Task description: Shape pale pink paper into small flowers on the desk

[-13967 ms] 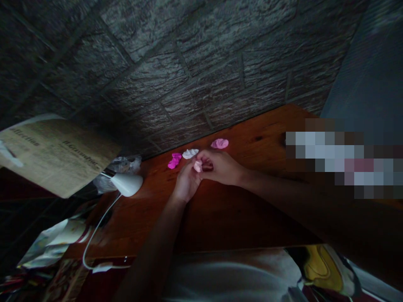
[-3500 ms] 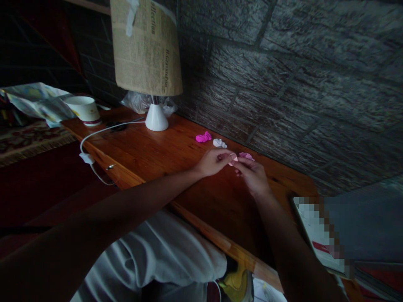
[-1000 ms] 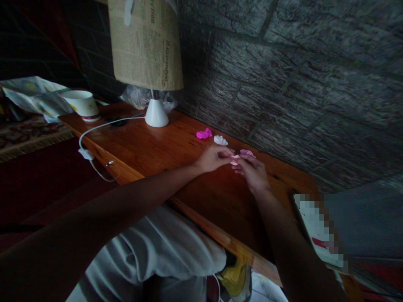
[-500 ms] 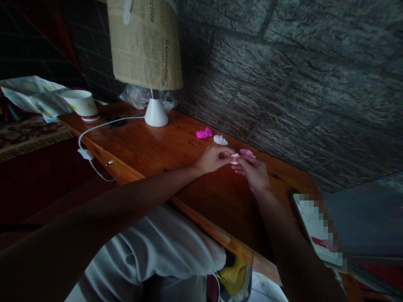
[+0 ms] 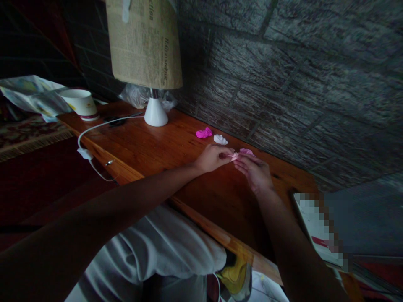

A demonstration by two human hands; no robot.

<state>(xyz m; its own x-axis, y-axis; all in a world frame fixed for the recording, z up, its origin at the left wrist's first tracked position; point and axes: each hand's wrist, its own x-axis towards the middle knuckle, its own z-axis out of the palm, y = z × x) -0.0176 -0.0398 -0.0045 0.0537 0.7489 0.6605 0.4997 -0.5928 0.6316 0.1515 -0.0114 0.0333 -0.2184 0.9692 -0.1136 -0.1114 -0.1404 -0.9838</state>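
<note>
A small light pink piece of crumpled paper (image 5: 233, 156) is held just above the wooden table. My left hand (image 5: 214, 158) pinches it between thumb and fingertips. From the other side my right hand (image 5: 254, 171) has its fingertips on the same piece, fingers together and palm partly turned up. Most of the paper is hidden by my fingers. Just behind my right fingers lies a pink crumpled piece (image 5: 247, 152), partly covered. Farther left along the wall side are a white crumpled piece (image 5: 221, 139) and a bright magenta one (image 5: 204, 132).
On the wooden table (image 5: 176, 147) stands a lamp with a white base (image 5: 156, 113) and newspaper-print shade; its cord (image 5: 94, 130) hangs over the edge. A paper cup (image 5: 82, 105) and dark scissors-like object (image 5: 118, 121) are left. A stone wall (image 5: 252, 96) borders the back.
My right hand has rolled so more of its palm shows, with its fingers straighter. The light pink paper looks narrower between the fingertips. My left hand has hardly moved.
</note>
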